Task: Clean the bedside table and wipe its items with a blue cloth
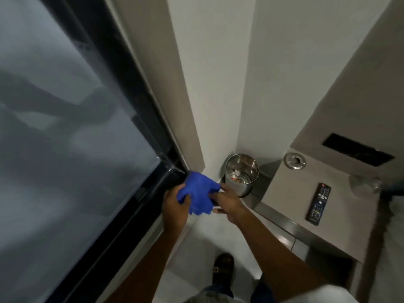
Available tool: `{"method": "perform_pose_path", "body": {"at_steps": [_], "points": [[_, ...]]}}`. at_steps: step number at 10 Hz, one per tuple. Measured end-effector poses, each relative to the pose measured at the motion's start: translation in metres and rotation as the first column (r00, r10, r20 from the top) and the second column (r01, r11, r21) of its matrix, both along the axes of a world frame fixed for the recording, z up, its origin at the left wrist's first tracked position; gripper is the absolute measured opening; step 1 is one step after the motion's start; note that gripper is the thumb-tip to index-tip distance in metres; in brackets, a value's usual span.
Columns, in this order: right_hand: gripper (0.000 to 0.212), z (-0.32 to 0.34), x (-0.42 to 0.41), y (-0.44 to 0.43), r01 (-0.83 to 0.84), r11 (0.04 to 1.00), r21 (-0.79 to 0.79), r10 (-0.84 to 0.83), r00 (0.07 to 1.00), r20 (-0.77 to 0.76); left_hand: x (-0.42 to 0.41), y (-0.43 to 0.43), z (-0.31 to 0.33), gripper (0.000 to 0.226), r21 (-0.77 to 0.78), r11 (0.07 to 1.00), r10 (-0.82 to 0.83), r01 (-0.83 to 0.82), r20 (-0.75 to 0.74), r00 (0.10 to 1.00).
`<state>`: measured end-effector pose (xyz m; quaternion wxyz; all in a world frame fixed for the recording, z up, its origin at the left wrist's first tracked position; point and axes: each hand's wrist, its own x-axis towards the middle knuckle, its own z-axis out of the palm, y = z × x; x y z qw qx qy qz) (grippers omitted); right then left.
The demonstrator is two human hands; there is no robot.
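Bedside counter [282, 200]: remote [319, 203] and ashtray [294, 162] lay unwiped, well right of the fingers. Both hands' fingers pinched the blue cloth [200, 195] between them, apparently folding; next, carry it counterward.

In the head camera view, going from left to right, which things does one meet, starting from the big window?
Window → left hand → blue cloth → right hand → metal bin → ashtray → remote control.
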<state>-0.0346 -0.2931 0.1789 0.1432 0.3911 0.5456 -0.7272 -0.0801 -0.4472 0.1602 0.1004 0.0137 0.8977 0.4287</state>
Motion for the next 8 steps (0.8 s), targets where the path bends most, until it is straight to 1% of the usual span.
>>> {"method": "perform_pose_path", "body": {"at_steps": [1,2,3,4,5,6,7,8], "points": [[0.019,-0.007,-0.041,-0.031,-0.08,0.992,0.093,0.078,0.997,0.029,-0.021,-0.029,-0.005,0.029,-0.062,0.996,0.059,-0.062,-0.041,0.997],[0.023,-0.018,-0.074,-0.05,-0.05,0.981,0.189,0.039,0.997,0.064,-0.033,-0.048,-0.015,0.03,-0.1,0.994,0.035,-0.04,-0.048,0.998],[0.032,-0.036,-0.093,-0.062,0.027,0.973,0.231,-0.048,0.995,0.084,-0.03,-0.056,-0.025,0.04,-0.186,0.982,-0.015,0.001,-0.073,0.997],[0.038,-0.052,-0.103,-0.068,0.047,0.961,0.274,-0.078,0.991,0.105,-0.027,-0.058,-0.04,0.054,-0.374,0.897,-0.256,0.236,-0.006,0.967],[0.042,-0.058,-0.105,-0.068,0.006,0.952,0.305,-0.041,0.993,0.107,-0.037,-0.061,-0.048,0.061,-0.502,0.779,-0.386,0.375,0.086,0.918],[0.061,-0.048,-0.091,-0.057,0.0,0.964,0.266,-0.032,0.993,0.116,-0.04,-0.068,-0.045,0.061,-0.549,0.74,-0.43,0.389,0.059,0.901],[0.07,-0.034,-0.064,-0.021,-0.043,0.94,0.337,-0.006,0.989,0.145,-0.036,-0.072,-0.047,0.051,-0.614,0.715,-0.484,0.334,-0.09,0.871],[0.052,-0.016,-0.02,0.03,0.002,0.807,0.59,-0.117,0.981,0.157,-0.018,-0.053,-0.036,0.057,-0.654,0.634,-0.64,0.413,-0.143,0.755]]}}
